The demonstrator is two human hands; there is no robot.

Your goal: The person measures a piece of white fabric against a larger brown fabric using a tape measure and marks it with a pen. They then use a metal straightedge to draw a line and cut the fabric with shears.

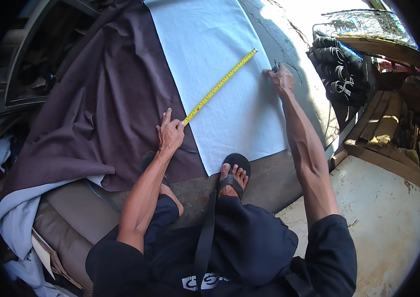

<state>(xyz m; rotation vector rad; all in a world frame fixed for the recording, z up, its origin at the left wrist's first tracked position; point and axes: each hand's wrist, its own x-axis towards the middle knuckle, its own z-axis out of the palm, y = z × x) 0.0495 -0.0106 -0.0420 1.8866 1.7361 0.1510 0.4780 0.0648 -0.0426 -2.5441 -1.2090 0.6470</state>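
A white sheet of material (224, 119) lies over dark purple-brown fabric (106, 109), with a yellow tape measure (220, 84) stretched diagonally across it. At the sheet's left edge, my left hand (170, 131) rests on the tape's lower end, fingers mostly stretched out over the fabric. My right hand (281, 79) is closed around a small dark object at the sheet's right edge, beside the tape's upper end; I cannot make out what it is. My sandalled feet (232, 180) are by the lower edge of the material.
A brown padded piece (63, 208) lies under the fabric at lower left. On the right are stacked black strapped items (338, 69), wooden planks (378, 114) and a pale board (378, 218). A dark metal frame (19, 69) stands at upper left.
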